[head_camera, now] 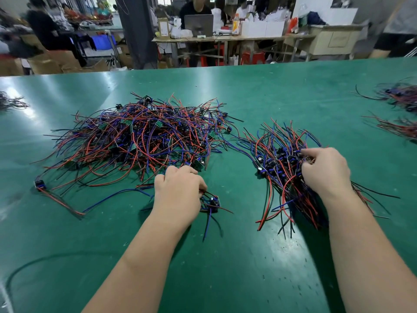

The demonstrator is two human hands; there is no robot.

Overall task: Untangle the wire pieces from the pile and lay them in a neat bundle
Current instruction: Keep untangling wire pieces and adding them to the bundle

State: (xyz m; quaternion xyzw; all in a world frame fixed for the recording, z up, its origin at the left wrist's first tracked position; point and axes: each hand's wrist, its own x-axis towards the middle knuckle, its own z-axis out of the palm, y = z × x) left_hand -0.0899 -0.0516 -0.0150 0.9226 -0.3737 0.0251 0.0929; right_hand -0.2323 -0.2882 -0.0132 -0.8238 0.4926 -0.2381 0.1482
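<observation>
- Tangled pile [135, 136] sits left of centre: thin red, blue and black insulated leads, limp and looping, with small green circuit boards and dark blocky components caught among them.
- Bundle [286, 168] lies right of centre. Its boards are clustered in a band across the middle and the leads fan up and down from it, roughly parallel. Judged: lining up the boards is what makes it neat.
- Left hand [178, 190], at lower centre just below the pile's near edge, has its fingers curled and pinches one wire piece [213, 203]. The small board pokes out beside the knuckles and blue and black tails trail toward the bottom of the frame. The piece looks free of the pile, probably ready to cross to the bundle.
- Right hand [325, 170] has its fingers curled down onto the bundle's band of boards, gripping it, likely to pin the springy leads so they do not splay.
- Table [225, 267] is a smooth green mat, glossy, with glare patches and scuffs.
- A stray piece [40, 184] lies at the pile's lower-left fringe.
- Other wire heaps [399, 98] lie at the right edge, blurred.
</observation>
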